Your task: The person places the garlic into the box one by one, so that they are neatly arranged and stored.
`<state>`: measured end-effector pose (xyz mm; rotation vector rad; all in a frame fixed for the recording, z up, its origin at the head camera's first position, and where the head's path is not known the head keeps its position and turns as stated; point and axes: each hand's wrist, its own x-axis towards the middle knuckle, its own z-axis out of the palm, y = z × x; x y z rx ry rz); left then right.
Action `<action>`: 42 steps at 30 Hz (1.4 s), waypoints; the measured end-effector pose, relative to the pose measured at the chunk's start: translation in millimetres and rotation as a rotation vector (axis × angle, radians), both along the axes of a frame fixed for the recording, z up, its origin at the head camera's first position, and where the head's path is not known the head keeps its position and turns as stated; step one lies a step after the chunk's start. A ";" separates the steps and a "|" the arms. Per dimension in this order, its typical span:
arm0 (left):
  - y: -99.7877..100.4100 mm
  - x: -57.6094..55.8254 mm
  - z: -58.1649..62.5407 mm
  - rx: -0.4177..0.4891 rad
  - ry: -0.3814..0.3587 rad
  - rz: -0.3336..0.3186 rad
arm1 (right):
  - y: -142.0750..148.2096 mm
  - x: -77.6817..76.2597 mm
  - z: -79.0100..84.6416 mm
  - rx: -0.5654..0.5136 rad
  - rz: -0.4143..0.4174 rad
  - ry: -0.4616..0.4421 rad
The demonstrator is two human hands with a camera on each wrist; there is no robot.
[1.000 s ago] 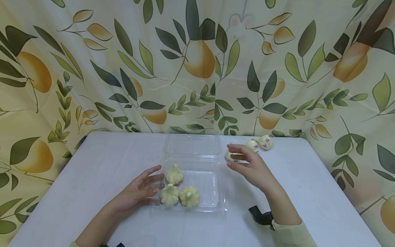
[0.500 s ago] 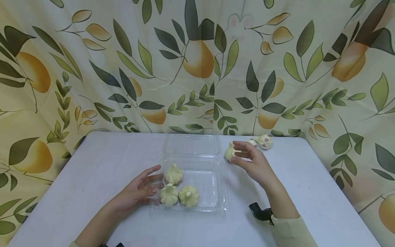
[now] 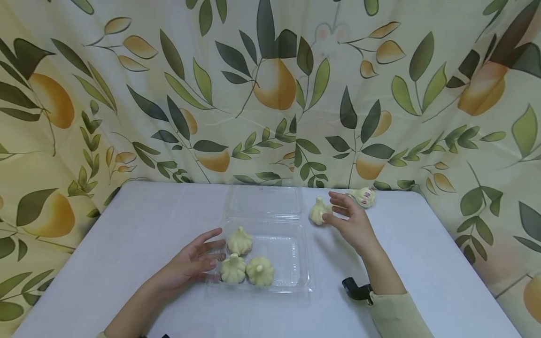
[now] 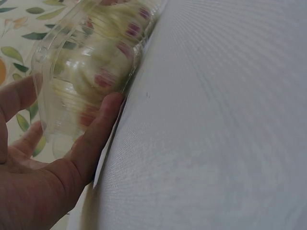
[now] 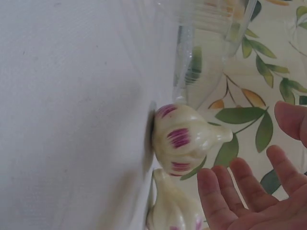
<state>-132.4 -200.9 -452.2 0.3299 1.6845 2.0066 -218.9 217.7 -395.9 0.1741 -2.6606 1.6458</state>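
Observation:
A clear plastic clamshell container (image 3: 291, 253) lies with its lid folded back on the table. Three garlic bulbs (image 3: 260, 271) sit in its left part; purple patches show on the bulbs in the left wrist view. My left hand (image 3: 192, 263) rests against the container's left side, fingers spread, thumb at its lower edge. Right of the lid, a garlic bulb (image 3: 318, 211) stands on the table. Beside it my right hand (image 3: 351, 223) hovers with fingers extended. The right wrist view shows a gap between these fingers and the garlic bulb (image 5: 180, 139).
Another garlic bulb (image 3: 364, 197) lies behind my right hand near the table's far edge. A lower bulb (image 5: 172, 206) shows partly in the right wrist view. The white-covered table (image 3: 169, 211) ends at a patterned curtain (image 3: 236, 117).
My right hand has moved right, away from the standing garlic bulb, which shows more fully. It now covers most of a bulb behind it. The left hand stays on the container.

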 end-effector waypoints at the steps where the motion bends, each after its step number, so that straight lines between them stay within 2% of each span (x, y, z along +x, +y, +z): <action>1: 0.0 0.3 -0.1 0.001 -0.002 -0.001 | 0.1 -0.5 -0.8 -0.006 -0.003 0.000; 8: -1.2 2.0 0.1 0.001 -0.006 0.000 | 1.4 -4.5 -8.5 -0.025 -0.025 -0.035; 18: -0.6 0.0 0.7 -0.003 -0.001 0.002 | 6.5 -16.2 -15.8 0.017 -0.033 -0.079; 28: 0.1 -1.0 1.4 -0.006 -0.004 0.005 | 2.6 -29.1 -20.3 0.032 0.004 -0.086; 33: 0.4 -1.2 1.7 -0.002 -0.002 0.000 | 0.9 -34.7 -23.6 0.058 0.009 -0.123; 42: 0.1 -1.5 0.8 -0.006 -0.010 0.009 | -0.7 -39.7 -23.6 0.067 0.067 -0.137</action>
